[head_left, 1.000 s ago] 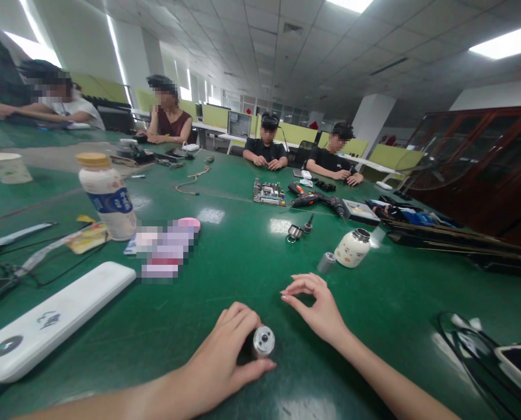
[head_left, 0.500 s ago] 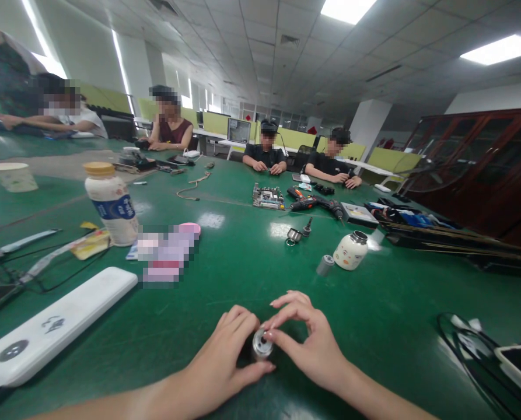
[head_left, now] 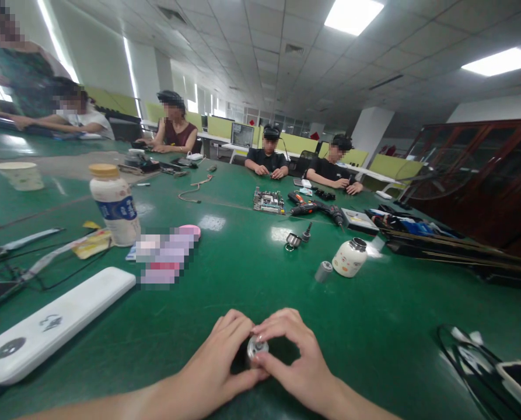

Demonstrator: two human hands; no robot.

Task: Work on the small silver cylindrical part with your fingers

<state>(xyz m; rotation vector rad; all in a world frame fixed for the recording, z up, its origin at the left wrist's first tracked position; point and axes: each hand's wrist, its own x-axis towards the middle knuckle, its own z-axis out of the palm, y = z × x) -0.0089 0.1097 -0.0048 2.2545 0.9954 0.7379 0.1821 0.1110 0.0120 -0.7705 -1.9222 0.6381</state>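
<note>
A small silver metal cylinder (head_left: 257, 348), which looks like a small electric motor, stands at the near middle of the green table. My left hand (head_left: 220, 357) curls round its left side, with fingers behind and thumb in front. From the right, my right hand (head_left: 301, 353) pinches at its top, the fingertips and thumb on the round end face. The cylinder's lower part is mostly hidden by my fingers. A second silver cylinder (head_left: 324, 272) is farther off, beside a white patterned bottle (head_left: 350, 258) with its top off. Beyond lie a metal ring-handled cap (head_left: 292, 241) and a dark bit (head_left: 307, 231).
On the left are a long white device (head_left: 76, 318), a milk bottle (head_left: 116, 210) and a paper cup (head_left: 21, 176). Farther back lie a circuit board (head_left: 269, 200) and power drills (head_left: 306, 209). Black cables (head_left: 457, 361) sit at right. Several people sit around the table.
My right hand's raised fingers have lowered and drawn in over the cylinder's top. Both hands and the cylinder have shifted slightly left in view. My left hand keeps its hold.
</note>
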